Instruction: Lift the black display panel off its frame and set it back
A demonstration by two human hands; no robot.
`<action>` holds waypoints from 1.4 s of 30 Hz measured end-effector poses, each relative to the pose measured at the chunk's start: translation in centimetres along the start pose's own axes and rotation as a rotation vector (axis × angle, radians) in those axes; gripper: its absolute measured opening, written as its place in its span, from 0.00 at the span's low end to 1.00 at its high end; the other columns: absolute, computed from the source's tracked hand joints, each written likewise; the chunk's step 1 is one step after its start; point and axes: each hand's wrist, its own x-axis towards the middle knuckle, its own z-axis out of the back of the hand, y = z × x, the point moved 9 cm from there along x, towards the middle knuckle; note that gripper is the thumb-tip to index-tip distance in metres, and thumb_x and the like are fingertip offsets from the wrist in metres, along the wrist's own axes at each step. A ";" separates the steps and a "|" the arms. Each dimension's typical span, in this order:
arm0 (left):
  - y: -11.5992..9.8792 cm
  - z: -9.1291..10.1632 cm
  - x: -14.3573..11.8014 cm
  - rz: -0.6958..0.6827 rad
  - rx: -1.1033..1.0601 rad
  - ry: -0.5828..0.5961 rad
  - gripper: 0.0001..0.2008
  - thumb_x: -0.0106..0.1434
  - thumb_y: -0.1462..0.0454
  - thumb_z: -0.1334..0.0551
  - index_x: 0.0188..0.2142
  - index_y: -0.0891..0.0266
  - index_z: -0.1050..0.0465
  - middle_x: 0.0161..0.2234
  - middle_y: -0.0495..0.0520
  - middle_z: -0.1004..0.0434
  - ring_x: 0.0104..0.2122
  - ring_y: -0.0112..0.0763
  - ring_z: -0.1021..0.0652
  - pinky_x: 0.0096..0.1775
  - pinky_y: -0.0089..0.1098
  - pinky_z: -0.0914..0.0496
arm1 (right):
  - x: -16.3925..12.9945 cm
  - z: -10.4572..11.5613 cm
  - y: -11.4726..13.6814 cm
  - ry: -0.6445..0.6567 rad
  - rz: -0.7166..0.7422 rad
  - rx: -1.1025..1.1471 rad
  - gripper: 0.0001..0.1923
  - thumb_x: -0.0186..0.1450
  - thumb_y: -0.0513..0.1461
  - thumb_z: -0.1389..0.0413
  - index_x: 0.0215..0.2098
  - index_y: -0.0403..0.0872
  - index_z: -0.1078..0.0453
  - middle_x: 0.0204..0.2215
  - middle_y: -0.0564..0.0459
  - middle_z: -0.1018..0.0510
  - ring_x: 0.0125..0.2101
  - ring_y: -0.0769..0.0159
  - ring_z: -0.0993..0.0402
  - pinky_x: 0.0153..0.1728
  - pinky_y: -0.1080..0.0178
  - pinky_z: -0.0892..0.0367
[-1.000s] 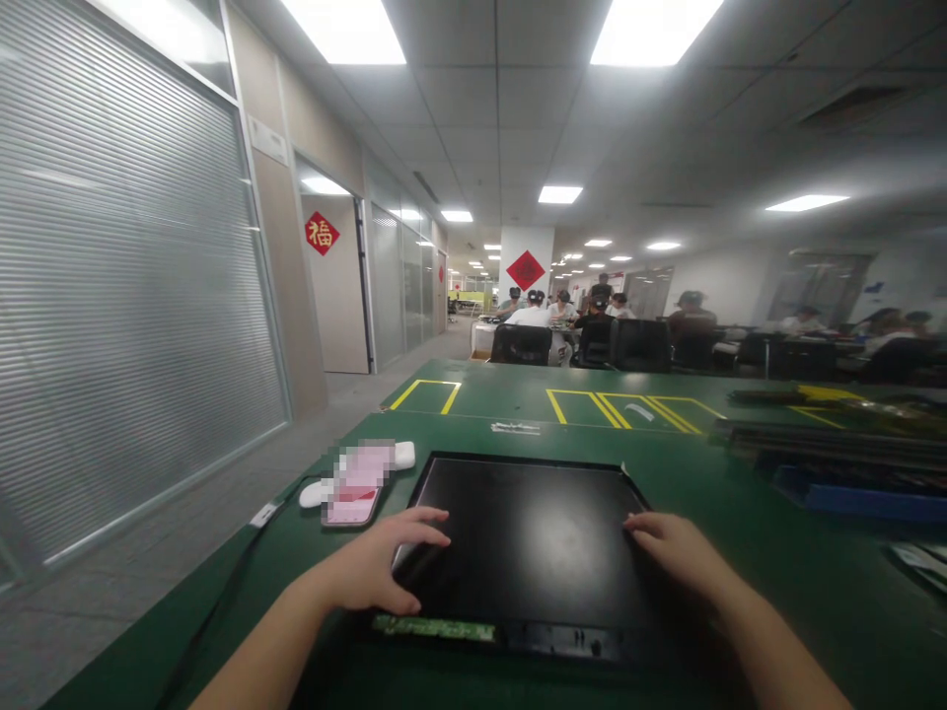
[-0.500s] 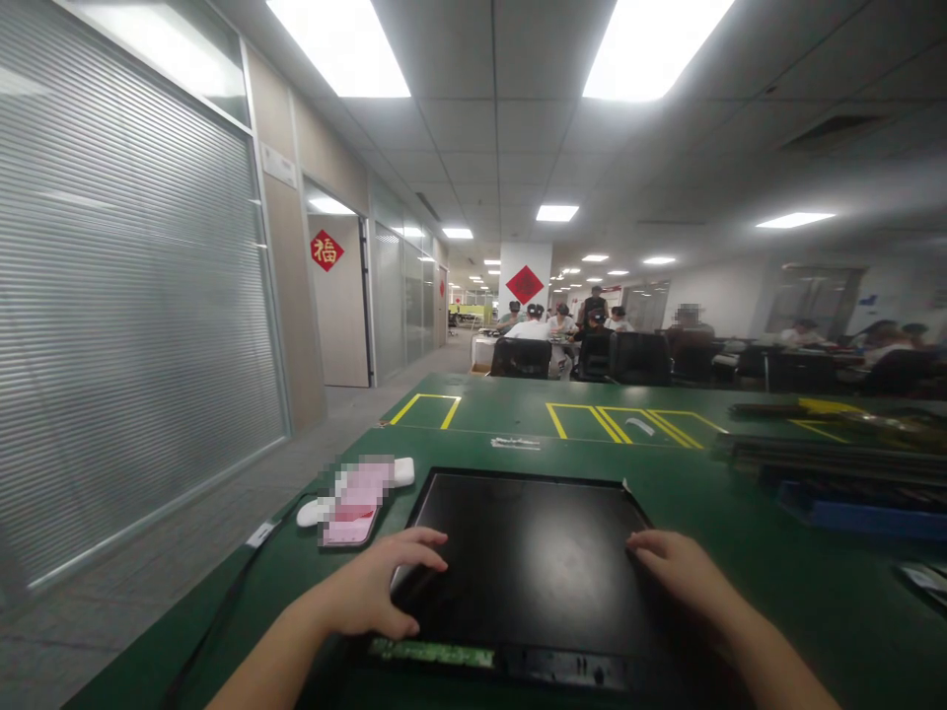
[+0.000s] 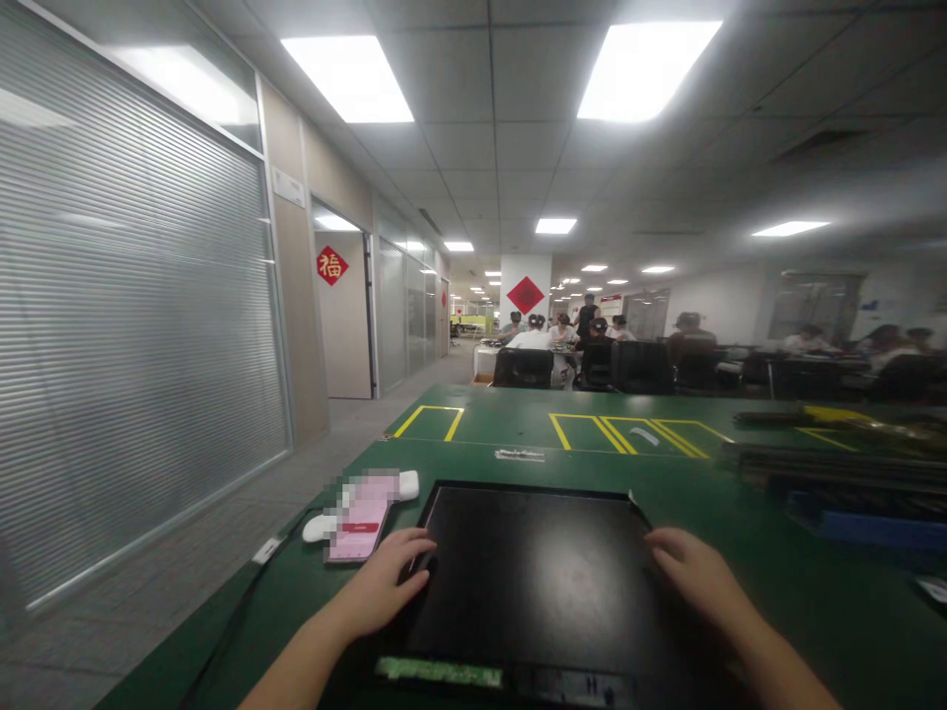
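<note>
A flat black display panel (image 3: 533, 582) with a thin raised frame lies on the green table in front of me. A strip of green circuit board (image 3: 440, 673) runs along its near edge, beside a dark section that is hard to make out. My left hand (image 3: 389, 582) grips the panel's left edge, with thumb and fingers bent over the frame. At the opposite edge, my right hand (image 3: 695, 572) holds the frame, its fingertips on the rim. The undersides of both hands and the panel are hidden.
Left of the panel lie a pink-screened phone (image 3: 362, 537), partly blurred, white items (image 3: 408, 484) and a black cable (image 3: 237, 602). Yellow tape (image 3: 429, 408) marks the table's far part. Dark bars and a blue tray (image 3: 880, 528) sit at right. People sit at tables beyond.
My left hand's thumb and fingers have drawn together at the panel's left edge. My right hand stays at the right edge. The view has tipped slightly upward.
</note>
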 end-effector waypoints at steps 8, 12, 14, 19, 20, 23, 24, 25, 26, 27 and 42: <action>0.2 0.4 0.5 0.004 0.024 -0.087 0.18 0.61 0.67 0.45 0.46 0.59 0.22 0.51 0.59 0.22 0.52 0.43 0.26 0.57 0.43 0.36 | -0.1 -0.7 -3.1 0.050 -0.179 -0.156 0.19 0.56 0.38 0.48 0.41 0.49 0.19 0.40 0.47 0.19 0.44 0.57 0.23 0.45 0.62 0.33; 0.9 0.3 0.6 0.056 0.043 -0.102 0.22 0.59 0.72 0.48 0.46 0.60 0.22 0.50 0.58 0.21 0.51 0.41 0.24 0.57 0.41 0.35 | -0.3 -1.1 -3.0 0.096 -0.199 -0.111 0.18 0.56 0.38 0.48 0.39 0.49 0.19 0.41 0.47 0.19 0.44 0.57 0.23 0.42 0.64 0.32; 1.1 0.2 0.7 0.067 0.064 -0.106 0.23 0.59 0.73 0.49 0.47 0.61 0.22 0.51 0.58 0.21 0.52 0.41 0.24 0.57 0.40 0.35 | -0.3 -1.2 -3.1 0.114 -0.205 -0.095 0.17 0.56 0.37 0.48 0.38 0.49 0.19 0.41 0.48 0.19 0.44 0.57 0.23 0.41 0.64 0.32; 1.0 -0.2 0.7 0.059 0.117 -0.114 0.25 0.59 0.74 0.50 0.50 0.62 0.23 0.52 0.60 0.22 0.53 0.41 0.25 0.57 0.39 0.36 | -0.3 -1.3 -3.7 0.145 -0.243 -0.109 0.15 0.55 0.35 0.48 0.32 0.50 0.19 0.39 0.49 0.18 0.43 0.58 0.22 0.38 0.64 0.33; 0.9 -0.2 0.7 0.057 0.120 -0.116 0.25 0.59 0.74 0.50 0.50 0.62 0.23 0.52 0.60 0.22 0.53 0.41 0.25 0.57 0.39 0.36 | -0.4 -1.4 -3.7 0.155 -0.245 -0.110 0.15 0.55 0.34 0.48 0.31 0.50 0.19 0.38 0.49 0.18 0.42 0.58 0.22 0.37 0.64 0.33; 0.5 -0.2 0.6 0.032 0.121 -0.106 0.25 0.58 0.75 0.50 0.47 0.61 0.22 0.51 0.58 0.21 0.52 0.40 0.24 0.56 0.38 0.35 | -0.4 -1.5 -4.0 0.151 -0.246 -0.086 0.13 0.53 0.33 0.46 0.28 0.50 0.20 0.34 0.50 0.17 0.39 0.59 0.21 0.35 0.65 0.33; 0.4 -0.3 0.7 0.020 0.120 -0.100 0.24 0.58 0.75 0.50 0.46 0.61 0.21 0.50 0.58 0.21 0.51 0.40 0.24 0.55 0.38 0.35 | -0.4 -1.5 -4.1 0.137 -0.250 -0.072 0.13 0.52 0.32 0.45 0.28 0.50 0.20 0.33 0.49 0.18 0.38 0.59 0.21 0.34 0.66 0.33; 0.2 -0.3 0.7 0.010 0.119 -0.096 0.24 0.58 0.75 0.50 0.45 0.61 0.21 0.49 0.58 0.20 0.51 0.40 0.24 0.55 0.38 0.35 | -0.4 -1.5 -4.2 0.123 -0.257 -0.060 0.12 0.51 0.32 0.44 0.28 0.50 0.20 0.32 0.49 0.18 0.38 0.59 0.21 0.34 0.66 0.33; 0.2 -0.2 0.7 0.010 0.116 -0.102 0.24 0.57 0.75 0.51 0.44 0.61 0.21 0.48 0.58 0.20 0.50 0.40 0.23 0.55 0.38 0.34 | -0.4 -1.5 -4.3 0.112 -0.265 -0.051 0.12 0.51 0.32 0.44 0.29 0.50 0.20 0.32 0.49 0.18 0.38 0.59 0.21 0.34 0.66 0.33; 0.2 -0.2 0.8 0.008 0.113 -0.099 0.24 0.57 0.75 0.51 0.44 0.61 0.21 0.48 0.58 0.20 0.50 0.40 0.23 0.54 0.38 0.34 | -0.3 -1.5 -4.4 0.105 -0.268 -0.047 0.12 0.51 0.32 0.43 0.29 0.50 0.20 0.32 0.49 0.18 0.37 0.59 0.21 0.34 0.66 0.32; 0.4 -0.3 1.4 0.069 0.170 -0.070 0.24 0.53 0.79 0.51 0.36 0.58 0.21 0.42 0.54 0.19 0.45 0.39 0.23 0.48 0.35 0.33 | -0.6 -0.8 -4.3 0.095 -0.346 -0.118 0.20 0.54 0.28 0.48 0.40 0.46 0.21 0.42 0.48 0.18 0.43 0.60 0.23 0.38 0.67 0.34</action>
